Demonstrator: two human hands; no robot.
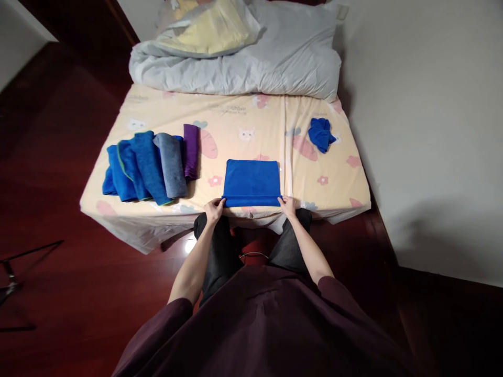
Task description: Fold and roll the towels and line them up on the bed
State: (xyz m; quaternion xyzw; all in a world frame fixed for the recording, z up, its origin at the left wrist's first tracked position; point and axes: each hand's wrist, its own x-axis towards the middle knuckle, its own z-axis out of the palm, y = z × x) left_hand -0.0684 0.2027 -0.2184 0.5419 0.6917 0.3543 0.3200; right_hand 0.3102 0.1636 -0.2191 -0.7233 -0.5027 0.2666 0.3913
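A blue towel (252, 177) lies flat on the bed in front of me, its near edge turned over into a narrow band. My left hand (214, 209) pinches the left end of that band. At the opposite end, my right hand (287, 206) grips the other corner between thumb and fingers. To the left lie several rolled or folded towels: blue ones (150, 166) with green edging, a grey one (172, 166) and a purple one (190, 151). A crumpled blue cloth (322, 134) sits farther off to the right.
The bed (243, 123) has a cream sheet printed with carrots and cats. A rolled grey-white quilt (236, 73) and a yellow bundle in clear plastic (216, 29) lie at its far end. A wall (432, 131) stands on the right; a dark metal stand (11, 285) is at lower left.
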